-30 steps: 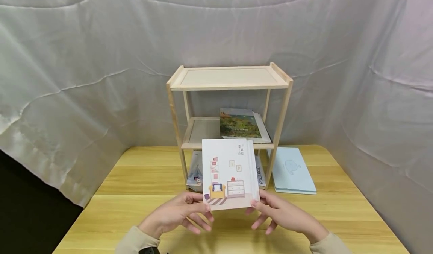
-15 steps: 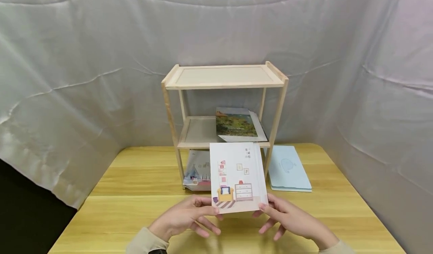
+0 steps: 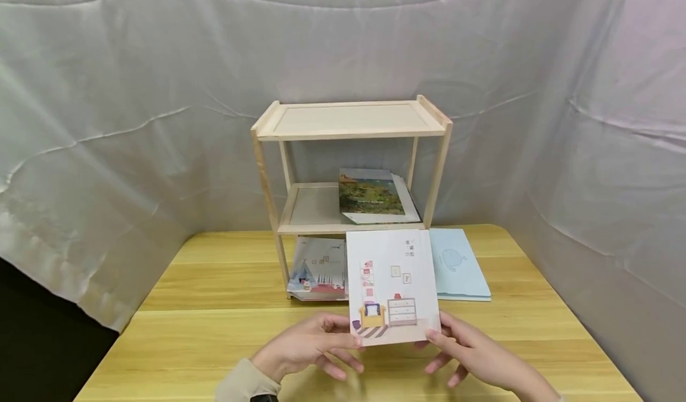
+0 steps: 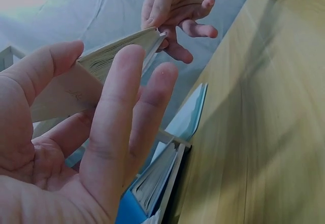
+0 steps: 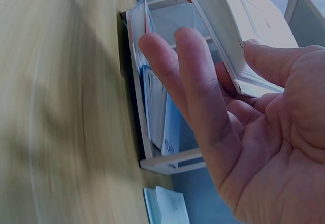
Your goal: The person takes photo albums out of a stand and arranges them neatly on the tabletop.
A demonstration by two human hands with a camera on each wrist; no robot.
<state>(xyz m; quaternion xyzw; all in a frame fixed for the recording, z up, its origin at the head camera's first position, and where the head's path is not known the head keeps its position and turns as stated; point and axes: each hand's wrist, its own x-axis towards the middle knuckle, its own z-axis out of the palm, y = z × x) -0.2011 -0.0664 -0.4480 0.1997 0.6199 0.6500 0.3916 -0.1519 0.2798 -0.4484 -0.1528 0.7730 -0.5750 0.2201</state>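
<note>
A white book (image 3: 393, 283) with a drawn armchair and chest of drawers on its cover is held tilted above the table, in front of the wooden shelf (image 3: 351, 129). My left hand (image 3: 316, 347) pinches its lower left corner between thumb and fingers, with other fingers spread below. At the lower right corner my right hand (image 3: 466, 348) grips it the same way. The left wrist view shows the page edges of the book (image 4: 119, 51) between both hands. In the right wrist view my thumb lies on the cover of the book (image 5: 254, 18).
On the middle shelf lies a photo album (image 3: 375, 199) with a landscape cover. Picture-covered books (image 3: 318, 271) lie on the bottom shelf, partly hidden by the held book. Light blue booklets (image 3: 461, 265) rest on the table (image 3: 203, 330) right of the shelf. Grey cloth (image 3: 161, 92) hangs around.
Both hands and the white book have shifted right and slightly down in the view. The shelf appears a little further left, so more of the bottom-left books shows.
</note>
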